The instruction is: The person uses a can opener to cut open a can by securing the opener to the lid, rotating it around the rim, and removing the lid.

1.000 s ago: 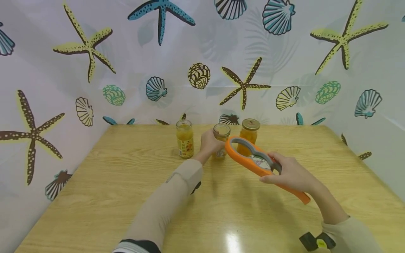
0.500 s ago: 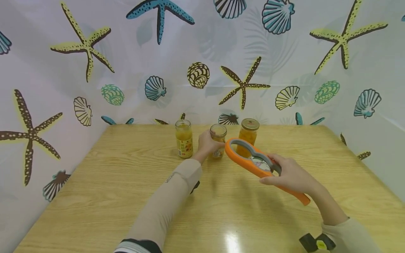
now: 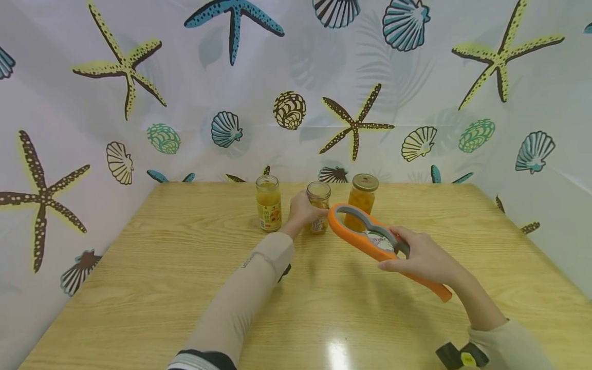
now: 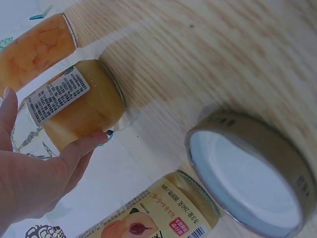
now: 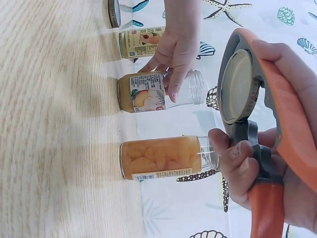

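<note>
My left hand (image 3: 305,209) grips an uncovered glass jar of fruit (image 3: 319,221), thumb and fingers around its upper part; the jar stands on the table. In my right hand (image 3: 418,257) is an orange and grey jar opener (image 3: 356,237), held in the air just in front of the jars. A round lid (image 5: 237,87) sits within the opener's ring in the right wrist view. To the left stands a second uncovered jar (image 3: 269,208) with yellow contents. On the right, partly behind the opener, is a jar of orange fruit pieces (image 3: 362,198) with a gold lid (image 3: 365,182).
Another lid (image 4: 247,173) lies on the table by the left jar, its white inside showing in the left wrist view. The wooden table (image 3: 162,267) ends at a cloth backdrop (image 3: 259,92) printed with starfish and shells, close behind the jars.
My left hand and the middle jar have shifted slightly left, a little away from the opener. The right hand keeps almost the same place with the opener.
</note>
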Motion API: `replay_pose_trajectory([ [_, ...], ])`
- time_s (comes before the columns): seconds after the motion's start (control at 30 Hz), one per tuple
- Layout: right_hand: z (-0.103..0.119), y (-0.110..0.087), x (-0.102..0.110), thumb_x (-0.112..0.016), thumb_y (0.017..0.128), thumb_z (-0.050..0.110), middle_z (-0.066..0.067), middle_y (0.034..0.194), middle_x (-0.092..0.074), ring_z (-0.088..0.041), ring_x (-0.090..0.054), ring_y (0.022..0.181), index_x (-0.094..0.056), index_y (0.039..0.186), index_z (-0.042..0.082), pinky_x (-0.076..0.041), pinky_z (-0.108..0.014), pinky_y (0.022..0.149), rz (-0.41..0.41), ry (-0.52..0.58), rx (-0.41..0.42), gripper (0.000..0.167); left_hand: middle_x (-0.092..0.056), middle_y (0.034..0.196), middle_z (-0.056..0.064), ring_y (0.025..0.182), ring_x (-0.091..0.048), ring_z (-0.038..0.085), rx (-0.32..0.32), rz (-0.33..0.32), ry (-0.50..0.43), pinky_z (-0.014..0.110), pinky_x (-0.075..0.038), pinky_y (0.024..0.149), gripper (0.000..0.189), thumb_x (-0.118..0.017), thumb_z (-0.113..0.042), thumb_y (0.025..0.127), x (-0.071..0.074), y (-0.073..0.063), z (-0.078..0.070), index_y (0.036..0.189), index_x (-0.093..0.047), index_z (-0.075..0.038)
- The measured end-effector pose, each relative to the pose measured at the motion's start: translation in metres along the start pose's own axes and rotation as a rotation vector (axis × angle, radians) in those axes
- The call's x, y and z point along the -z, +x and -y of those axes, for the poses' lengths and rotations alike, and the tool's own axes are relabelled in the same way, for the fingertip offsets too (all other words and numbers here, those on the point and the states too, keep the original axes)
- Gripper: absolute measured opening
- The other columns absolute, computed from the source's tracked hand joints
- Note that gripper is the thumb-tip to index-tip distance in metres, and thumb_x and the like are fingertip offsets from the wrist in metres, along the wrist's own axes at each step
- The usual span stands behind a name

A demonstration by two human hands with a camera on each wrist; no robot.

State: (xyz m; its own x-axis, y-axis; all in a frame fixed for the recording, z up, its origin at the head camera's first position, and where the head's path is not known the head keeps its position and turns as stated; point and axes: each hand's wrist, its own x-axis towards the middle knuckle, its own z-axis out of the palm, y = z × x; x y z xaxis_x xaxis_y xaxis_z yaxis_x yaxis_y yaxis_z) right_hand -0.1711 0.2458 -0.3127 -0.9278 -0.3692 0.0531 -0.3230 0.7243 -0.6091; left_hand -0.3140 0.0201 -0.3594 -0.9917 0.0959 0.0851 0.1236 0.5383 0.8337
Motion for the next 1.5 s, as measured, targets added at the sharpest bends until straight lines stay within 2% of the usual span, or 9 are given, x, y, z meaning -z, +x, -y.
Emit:
replay_pose_trajectory([
  [0.37,-0.002,0.0,-0.002,-0.07,0.075,0.034,-0.003,0.086,-0.058,-0.016,-0.052,0.067,-0.044,0.121,0.002,-0.044,-0.03,0.057,-0.005,0.001,0.003,0.061,-0.037,0.13,0.025,0.118,-0.038,0.035,0.144,0.106,0.139,0.04,-0.038,0.093,0.092,-0.078,-0.025,0.069,0.004,-0.002,-0.009,0.135,-0.023,0.008],
  [0.6,-0.004,-0.001,-0.003,-0.07,0.076,0.034,-0.002,0.086,-0.058,-0.016,-0.051,0.064,-0.045,0.12,0.003,-0.043,-0.028,0.055,-0.031,0.005,0.012,0.059,-0.04,0.129,0.024,0.115,-0.042,0.035,0.155,0.114,0.124,0.042,-0.039,0.091,0.085,-0.077,-0.028,0.07,0.016,-0.022,-0.012,0.131,-0.031,0.008],
  [0.77,-0.003,-0.001,-0.002,-0.069,0.076,0.034,-0.003,0.085,-0.059,-0.015,-0.048,0.055,-0.046,0.119,0.005,-0.042,-0.028,0.051,-0.05,0.004,0.003,0.057,-0.056,0.1,0.02,0.087,-0.055,0.027,0.113,0.081,0.19,0.036,-0.048,0.07,0.066,-0.072,-0.031,0.076,0.022,-0.038,-0.016,0.12,-0.041,0.008],
  [0.9,-0.001,-0.001,-0.004,-0.07,0.076,0.034,-0.003,0.085,-0.058,-0.015,-0.049,0.058,-0.046,0.118,0.006,-0.042,-0.028,0.052,-0.062,0.012,0.004,0.056,-0.059,0.088,0.01,0.076,-0.055,0.02,0.02,0.028,0.303,0.041,-0.043,0.075,0.05,-0.067,-0.037,0.079,0.026,-0.052,-0.017,0.107,-0.054,0.002],
  [0.97,-0.001,-0.001,-0.005,-0.07,0.075,0.034,-0.004,0.086,-0.058,-0.016,-0.049,0.059,-0.046,0.118,0.005,-0.043,-0.028,0.052,-0.068,0.018,0.005,0.056,-0.061,0.085,0.005,0.074,-0.055,0.016,-0.018,0.028,0.29,0.039,-0.043,0.075,0.041,-0.063,-0.039,0.082,0.026,-0.059,-0.017,0.099,-0.06,-0.002],
  [1.07,0.0,-0.001,-0.006,-0.07,0.076,0.034,-0.005,0.089,-0.057,-0.016,-0.049,0.061,-0.045,0.119,0.004,-0.042,-0.027,0.052,-0.08,0.023,0.002,0.059,-0.059,0.077,0.003,0.067,-0.052,0.013,-0.04,0.159,0.04,0.033,-0.044,0.068,0.036,-0.054,-0.035,0.089,0.022,-0.066,-0.018,0.094,-0.062,-0.001],
  [1.2,0.003,-0.001,-0.008,-0.071,0.075,0.034,-0.006,0.091,-0.057,-0.016,-0.048,0.06,-0.043,0.123,0.004,-0.042,-0.027,0.051,-0.111,0.05,-0.006,0.063,-0.061,0.087,0.017,0.069,-0.055,0.015,0.078,0.443,-0.448,0.031,-0.045,0.065,0.038,-0.04,-0.027,0.096,0.007,-0.072,-0.023,0.113,-0.054,0.004],
  [1.3,0.006,0.0,-0.011,-0.072,0.075,0.031,-0.007,0.088,-0.056,-0.016,-0.047,0.056,-0.042,0.124,0.003,-0.042,-0.027,0.049,-0.13,0.094,0.004,0.063,-0.058,0.105,0.024,0.079,-0.059,0.02,0.182,0.583,-0.698,0.033,-0.045,0.069,0.043,-0.033,-0.028,0.098,-0.005,-0.078,-0.026,0.124,-0.046,0.003],
  [1.5,0.009,0.0,-0.016,-0.073,0.074,0.027,-0.006,0.084,-0.055,-0.014,-0.046,0.051,-0.042,0.125,0.003,-0.041,-0.026,0.046,-0.145,0.138,0.034,0.064,-0.062,0.084,0.008,0.077,-0.058,0.018,0.231,0.745,-0.971,0.03,-0.044,0.067,0.067,-0.024,-0.052,0.093,-0.023,-0.089,-0.032,0.119,-0.045,0.005],
])
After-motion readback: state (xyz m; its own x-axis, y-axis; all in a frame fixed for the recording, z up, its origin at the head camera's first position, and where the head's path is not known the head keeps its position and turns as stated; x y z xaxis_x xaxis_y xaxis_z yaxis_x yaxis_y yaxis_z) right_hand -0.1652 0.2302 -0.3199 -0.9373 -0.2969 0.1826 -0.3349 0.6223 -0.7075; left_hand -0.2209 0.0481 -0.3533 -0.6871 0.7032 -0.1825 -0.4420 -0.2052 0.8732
